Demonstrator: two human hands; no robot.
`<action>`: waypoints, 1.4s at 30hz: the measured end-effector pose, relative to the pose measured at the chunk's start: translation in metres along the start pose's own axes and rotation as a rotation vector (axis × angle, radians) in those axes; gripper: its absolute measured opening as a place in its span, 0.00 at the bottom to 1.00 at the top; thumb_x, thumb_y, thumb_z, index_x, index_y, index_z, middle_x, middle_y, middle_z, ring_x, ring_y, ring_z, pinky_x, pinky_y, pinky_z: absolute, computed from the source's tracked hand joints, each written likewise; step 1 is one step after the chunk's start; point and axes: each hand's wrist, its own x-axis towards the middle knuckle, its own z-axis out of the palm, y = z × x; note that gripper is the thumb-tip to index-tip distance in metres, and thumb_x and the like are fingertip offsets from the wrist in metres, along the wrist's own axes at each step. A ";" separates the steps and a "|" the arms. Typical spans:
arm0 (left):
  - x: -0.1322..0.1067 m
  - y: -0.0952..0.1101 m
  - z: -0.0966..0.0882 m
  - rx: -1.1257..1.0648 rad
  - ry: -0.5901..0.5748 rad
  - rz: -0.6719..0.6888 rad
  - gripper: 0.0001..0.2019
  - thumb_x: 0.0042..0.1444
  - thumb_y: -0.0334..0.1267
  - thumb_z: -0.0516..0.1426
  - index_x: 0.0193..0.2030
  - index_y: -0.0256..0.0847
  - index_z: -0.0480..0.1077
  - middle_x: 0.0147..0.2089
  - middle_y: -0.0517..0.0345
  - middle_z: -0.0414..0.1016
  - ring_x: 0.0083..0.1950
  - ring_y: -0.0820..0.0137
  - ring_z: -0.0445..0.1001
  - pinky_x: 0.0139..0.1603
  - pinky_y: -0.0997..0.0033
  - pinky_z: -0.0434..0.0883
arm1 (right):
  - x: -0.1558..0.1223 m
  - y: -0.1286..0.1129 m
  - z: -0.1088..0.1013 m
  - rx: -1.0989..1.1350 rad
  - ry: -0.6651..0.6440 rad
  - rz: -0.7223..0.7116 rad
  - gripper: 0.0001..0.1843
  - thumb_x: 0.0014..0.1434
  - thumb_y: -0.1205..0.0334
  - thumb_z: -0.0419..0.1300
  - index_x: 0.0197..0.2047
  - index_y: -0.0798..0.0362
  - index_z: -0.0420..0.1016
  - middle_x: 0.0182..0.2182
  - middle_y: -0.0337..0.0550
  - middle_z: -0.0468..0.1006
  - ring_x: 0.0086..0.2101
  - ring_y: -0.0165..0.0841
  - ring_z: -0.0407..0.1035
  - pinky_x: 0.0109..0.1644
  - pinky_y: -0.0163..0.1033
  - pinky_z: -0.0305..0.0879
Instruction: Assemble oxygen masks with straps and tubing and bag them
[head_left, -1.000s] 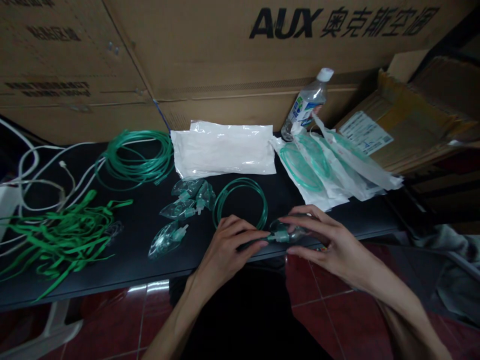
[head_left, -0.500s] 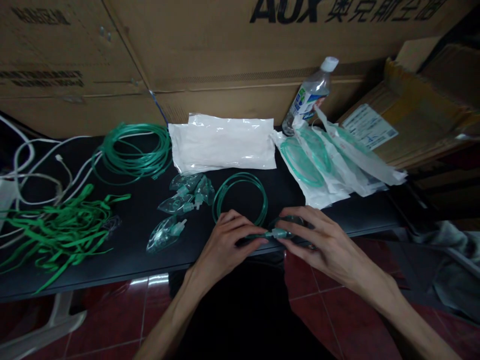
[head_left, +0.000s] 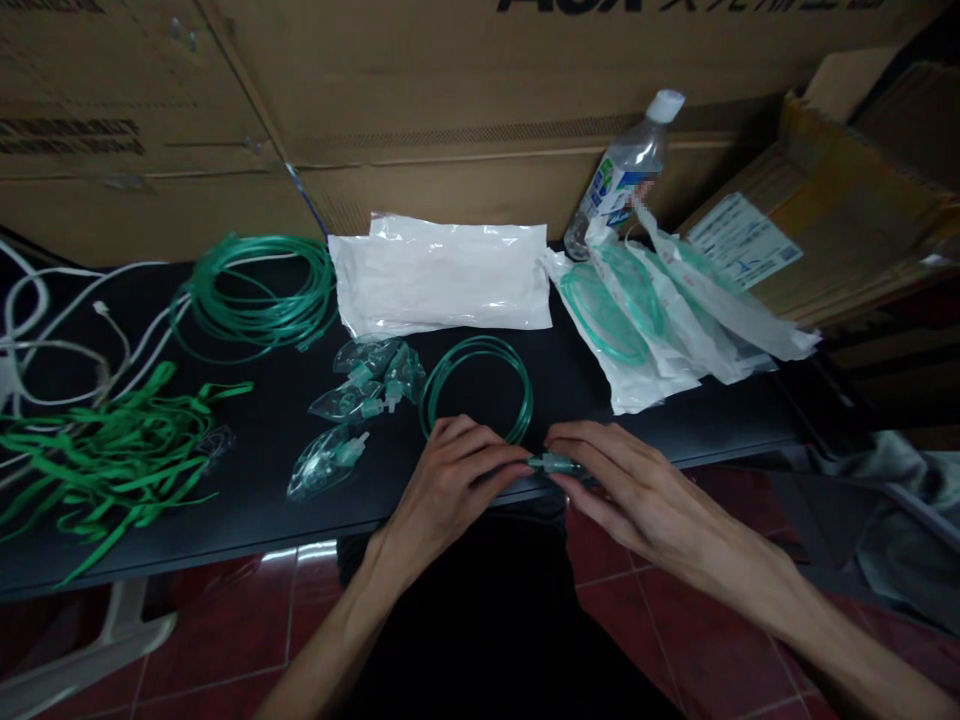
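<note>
My left hand (head_left: 466,470) pinches the end of a coil of green tubing (head_left: 517,375), near the front edge of the black table (head_left: 247,510). Facing it, my right hand (head_left: 615,475) is closed around a clear green oxygen mask, which its fingers mostly cover. The mask's pale green connector (head_left: 556,462) shows between the two hands, in line with the tube end and seemingly touching it. Left of my hands lies a single clear mask (head_left: 322,465), with several more masks (head_left: 364,380) clustered just behind it.
Green elastic straps (head_left: 112,450) lie tangled at the left, below white cables (head_left: 45,300). A larger tubing coil (head_left: 255,290) and white packets (head_left: 442,275) sit at the back. Bagged green tubing (head_left: 615,320), a bottle (head_left: 622,170) and an open carton (head_left: 780,220) are on the right.
My right hand has closed in toward the left and now covers more of the mask. The whole view has shifted slightly; the other items lie as before.
</note>
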 end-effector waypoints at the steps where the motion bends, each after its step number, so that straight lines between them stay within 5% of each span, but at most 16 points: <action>1: 0.000 0.000 0.000 0.003 -0.003 0.011 0.09 0.70 0.42 0.59 0.49 0.43 0.79 0.39 0.59 0.83 0.41 0.68 0.73 0.47 0.63 0.66 | 0.000 0.000 0.000 -0.005 0.011 -0.011 0.12 0.73 0.65 0.55 0.55 0.59 0.74 0.50 0.59 0.83 0.48 0.46 0.82 0.52 0.55 0.81; 10: 0.000 0.004 -0.004 0.025 -0.081 0.029 0.12 0.74 0.38 0.53 0.44 0.38 0.77 0.34 0.58 0.76 0.38 0.68 0.67 0.44 0.64 0.63 | 0.000 -0.005 0.008 -0.218 0.034 -0.212 0.13 0.72 0.72 0.56 0.57 0.64 0.72 0.49 0.60 0.84 0.47 0.46 0.81 0.55 0.57 0.78; 16: 0.000 0.006 -0.002 0.038 -0.024 0.019 0.10 0.71 0.43 0.57 0.48 0.42 0.78 0.38 0.59 0.81 0.40 0.68 0.72 0.48 0.63 0.64 | -0.005 -0.002 0.010 -0.017 0.060 -0.032 0.11 0.74 0.65 0.54 0.54 0.59 0.73 0.48 0.58 0.83 0.46 0.45 0.81 0.50 0.55 0.80; 23: -0.001 0.003 0.000 0.003 0.033 0.067 0.08 0.71 0.37 0.58 0.51 0.42 0.77 0.41 0.59 0.84 0.41 0.70 0.75 0.50 0.64 0.66 | -0.003 -0.009 0.003 0.053 0.038 0.060 0.13 0.73 0.66 0.55 0.57 0.57 0.74 0.51 0.58 0.82 0.49 0.47 0.80 0.53 0.56 0.80; 28: -0.001 0.002 0.001 0.034 -0.012 0.076 0.07 0.72 0.36 0.57 0.50 0.39 0.76 0.39 0.60 0.82 0.38 0.70 0.73 0.50 0.64 0.65 | -0.003 -0.011 0.008 -0.060 0.082 -0.062 0.15 0.72 0.72 0.53 0.57 0.67 0.74 0.50 0.64 0.82 0.49 0.49 0.79 0.55 0.57 0.80; 32: -0.001 0.002 0.002 0.102 -0.056 0.077 0.09 0.74 0.38 0.54 0.50 0.38 0.75 0.36 0.58 0.79 0.37 0.69 0.73 0.50 0.63 0.66 | -0.010 -0.005 0.015 -0.234 -0.008 -0.185 0.21 0.68 0.79 0.55 0.63 0.72 0.70 0.57 0.69 0.78 0.58 0.56 0.74 0.63 0.60 0.75; 42: -0.006 0.005 0.001 0.117 -0.162 0.069 0.10 0.73 0.31 0.51 0.47 0.39 0.74 0.35 0.57 0.78 0.38 0.66 0.72 0.53 0.59 0.66 | -0.016 0.002 0.023 -0.207 0.052 -0.256 0.20 0.69 0.76 0.56 0.62 0.65 0.74 0.57 0.65 0.80 0.60 0.55 0.74 0.61 0.61 0.78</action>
